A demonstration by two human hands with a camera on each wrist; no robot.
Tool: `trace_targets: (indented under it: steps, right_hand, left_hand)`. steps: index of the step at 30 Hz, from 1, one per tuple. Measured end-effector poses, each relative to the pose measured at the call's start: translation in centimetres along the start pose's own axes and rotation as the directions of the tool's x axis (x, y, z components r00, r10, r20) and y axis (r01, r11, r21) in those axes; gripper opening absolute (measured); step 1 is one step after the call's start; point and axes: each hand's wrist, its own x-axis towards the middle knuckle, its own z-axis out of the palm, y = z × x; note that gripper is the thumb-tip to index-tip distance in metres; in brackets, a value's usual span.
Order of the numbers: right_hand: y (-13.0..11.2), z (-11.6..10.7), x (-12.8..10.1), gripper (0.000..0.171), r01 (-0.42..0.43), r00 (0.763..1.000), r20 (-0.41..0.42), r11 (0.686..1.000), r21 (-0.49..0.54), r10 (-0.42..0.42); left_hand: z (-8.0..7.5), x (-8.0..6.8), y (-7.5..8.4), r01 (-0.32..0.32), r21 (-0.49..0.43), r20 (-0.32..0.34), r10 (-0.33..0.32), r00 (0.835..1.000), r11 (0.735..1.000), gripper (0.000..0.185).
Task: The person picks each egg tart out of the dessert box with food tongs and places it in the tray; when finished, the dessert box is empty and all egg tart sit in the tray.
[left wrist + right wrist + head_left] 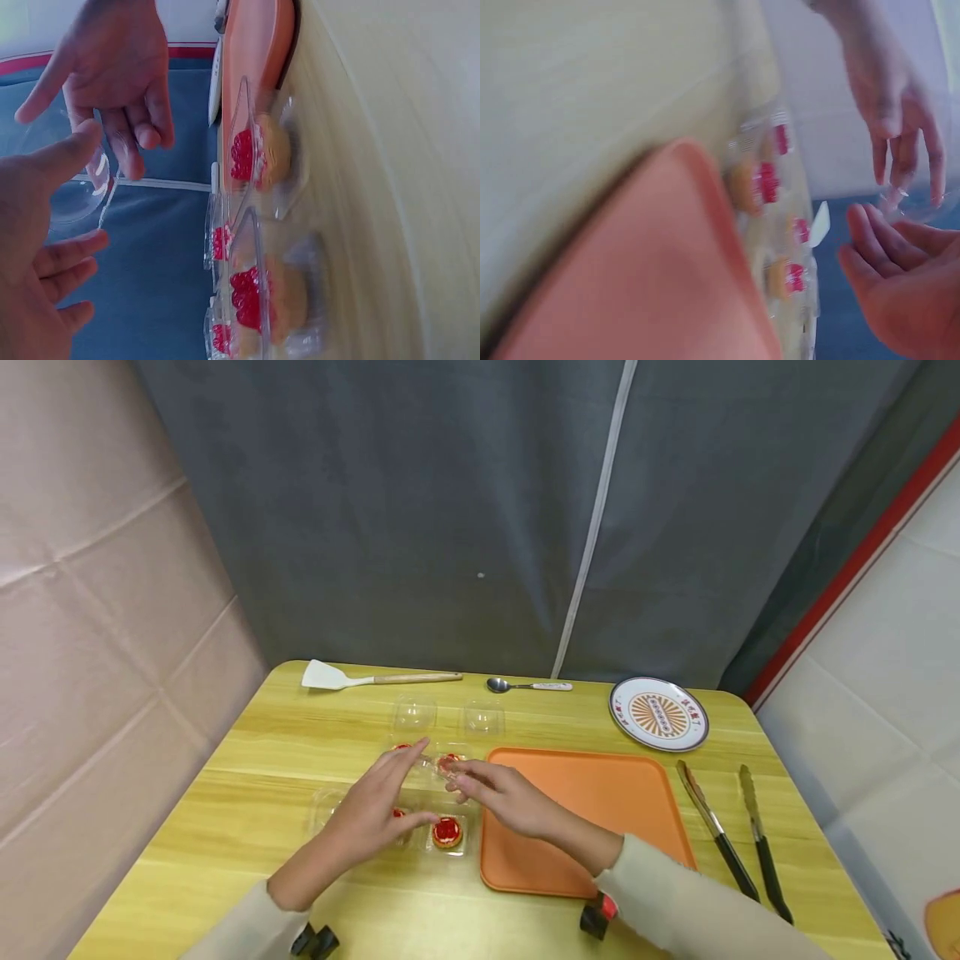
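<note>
Clear tart tray (pixel 330 810) at 6 o'clock on the yellow surface (pixel 247 793), holding jam tarts (pixel 447 832); left hand (pixel 375 814) and right hand (pixel 498 793) above, fingers spread, gripping nothing. Orange tray (pixel 600 793) adjoining at 3 o'clock. Spatula (pixel 375 677), spoon (pixel 528 686) at 12; plate (pixel 658 714), tongs (pixel 738 831) at 2–4.

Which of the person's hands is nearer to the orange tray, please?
The right. The right hand hovers at the orange tray's left edge, its forearm crossing over the tray. The left hand is farther left, over the clear pastry box.
</note>
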Motion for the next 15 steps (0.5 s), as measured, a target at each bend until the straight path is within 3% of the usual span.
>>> trace_targets:
  steps: [2,4,7,10,12,15]
  right_hand:
    - [-0.4,-0.3,0.5,0.05,-0.048,0.997,0.063,0.989,0.143,0.039]
    - [-0.7,-0.5,0.9,0.057,-0.128,0.987,0.128,0.949,0.288,0.094]
    - [-0.9,-0.8,1.3,0.068,-0.257,0.96,0.226,0.842,0.474,0.165]
    - [-1.0,-1.0,1.9,0.076,-0.336,0.935,0.295,0.753,0.565,0.196]
    - [-0.9,-0.9,2.4,0.079,-0.358,0.925,0.329,0.725,0.589,0.19]
    - [-0.7,-0.7,3.4,0.081,-0.36,0.922,0.339,0.731,0.58,0.185]
  left_hand:
    - [-0.3,0.2,-0.1,-0.068,0.052,-0.043,0.07,0.997,0.996,0.108]
    - [-0.5,0.3,-0.3,-0.14,0.102,-0.068,0.147,0.987,0.985,0.112]
    - [-1.0,0.4,-0.6,-0.215,0.146,-0.065,0.227,0.972,0.965,0.112]
    - [-1.5,0.4,-0.8,-0.247,0.162,-0.062,0.26,0.964,0.955,0.107]
    - [-1.9,0.4,-1.0,-0.24,0.162,-0.064,0.253,0.965,0.957,0.103]
    - [-2.4,0.5,-1.5,-0.187,0.143,-0.072,0.199,0.977,0.972,0.097]
